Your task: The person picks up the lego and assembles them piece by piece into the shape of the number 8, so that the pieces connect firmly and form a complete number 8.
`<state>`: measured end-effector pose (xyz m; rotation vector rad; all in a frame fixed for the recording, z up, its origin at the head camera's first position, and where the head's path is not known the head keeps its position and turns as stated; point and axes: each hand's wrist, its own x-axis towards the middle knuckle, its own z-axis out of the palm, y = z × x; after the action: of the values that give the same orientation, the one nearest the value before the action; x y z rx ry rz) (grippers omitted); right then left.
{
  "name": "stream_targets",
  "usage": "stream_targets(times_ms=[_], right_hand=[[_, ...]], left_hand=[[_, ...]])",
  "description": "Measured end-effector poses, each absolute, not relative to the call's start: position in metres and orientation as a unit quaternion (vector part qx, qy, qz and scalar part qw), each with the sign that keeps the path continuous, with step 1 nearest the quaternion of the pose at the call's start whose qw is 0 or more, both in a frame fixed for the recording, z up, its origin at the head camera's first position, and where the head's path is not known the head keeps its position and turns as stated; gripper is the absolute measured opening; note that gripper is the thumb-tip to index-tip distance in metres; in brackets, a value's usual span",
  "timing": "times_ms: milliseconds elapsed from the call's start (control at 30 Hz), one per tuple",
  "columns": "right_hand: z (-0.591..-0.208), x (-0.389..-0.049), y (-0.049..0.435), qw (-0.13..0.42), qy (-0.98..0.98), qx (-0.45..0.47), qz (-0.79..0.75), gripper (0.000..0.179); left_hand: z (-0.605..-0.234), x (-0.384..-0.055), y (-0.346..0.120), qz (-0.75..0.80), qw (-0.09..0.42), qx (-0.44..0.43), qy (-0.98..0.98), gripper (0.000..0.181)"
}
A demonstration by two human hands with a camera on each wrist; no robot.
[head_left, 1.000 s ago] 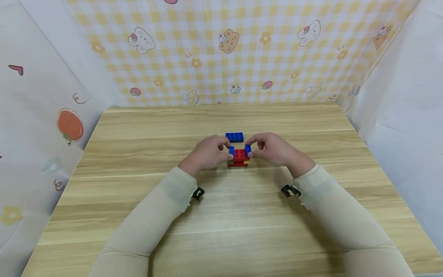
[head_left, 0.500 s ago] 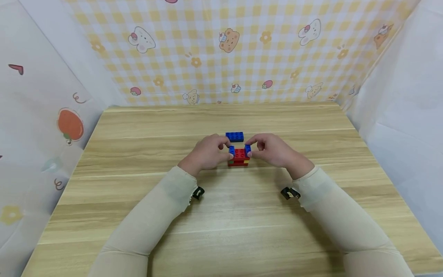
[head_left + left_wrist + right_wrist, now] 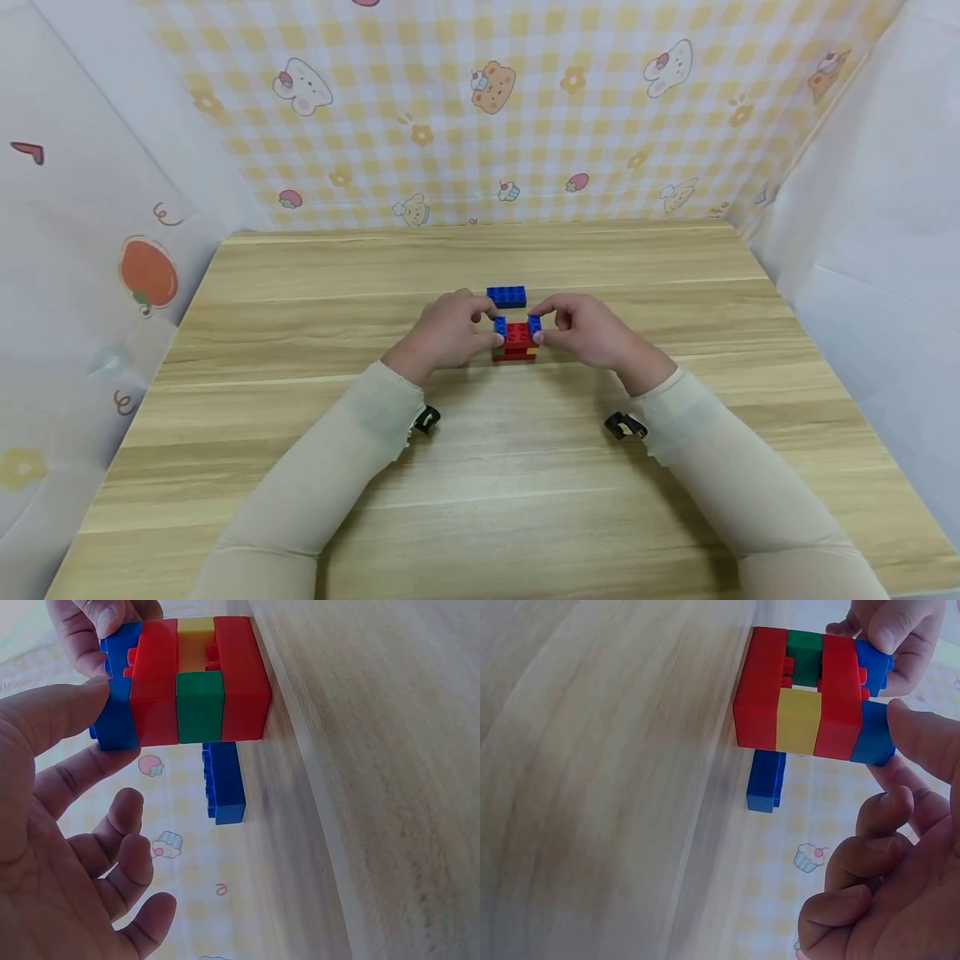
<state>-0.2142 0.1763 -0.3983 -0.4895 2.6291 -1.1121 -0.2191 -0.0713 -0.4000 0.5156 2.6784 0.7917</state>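
Note:
Between the hands stands a stack of toy building bricks: a lower red brick (image 3: 244,697), a green brick (image 3: 200,707) and a yellow brick (image 3: 799,721) above it at opposite ends, then an upper red brick (image 3: 517,335). Two small blue bricks sit on top, one at each end. My left hand (image 3: 452,331) pinches the left blue brick (image 3: 118,720) between thumb and index finger. On the other end, my right hand (image 3: 585,329) pinches the right blue brick (image 3: 873,733) in the same way. The remaining fingers of both hands are loosely curled, off the stack.
A longer blue brick (image 3: 506,297) lies on the wooden table (image 3: 480,492) just behind the stack. Yellow checked cloth (image 3: 420,83) hangs along the table's far edge, and white sheets (image 3: 67,250) flank both sides.
Both hands keep their pinch on the small blue bricks. My right hand and wrist have shifted very slightly toward me; the stack and the longer blue brick look unmoved on the table.

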Motion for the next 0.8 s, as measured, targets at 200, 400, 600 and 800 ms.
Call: stream_targets(times_ms=[200,400,600,800], right_hand=[[-0.403,-0.213,0.176,0.117,0.898,-0.171,-0.389,0.032],[-0.405,-0.212,0.176,0.113,0.896,-0.171,-0.395,0.032],[-0.405,-0.209,0.177,0.117,0.892,-0.166,-0.403,0.033],[-0.404,-0.208,0.177,0.115,0.890,-0.164,-0.409,0.033]], left_hand=[[-0.399,-0.219,-0.073,0.283,0.154,0.177,0.930,0.038],[-0.399,-0.222,-0.078,0.299,0.162,0.182,0.923,0.043],[-0.398,-0.230,-0.085,0.349,0.164,0.171,0.907,0.050],[-0.399,-0.243,-0.089,0.364,0.135,0.165,0.907,0.052]])
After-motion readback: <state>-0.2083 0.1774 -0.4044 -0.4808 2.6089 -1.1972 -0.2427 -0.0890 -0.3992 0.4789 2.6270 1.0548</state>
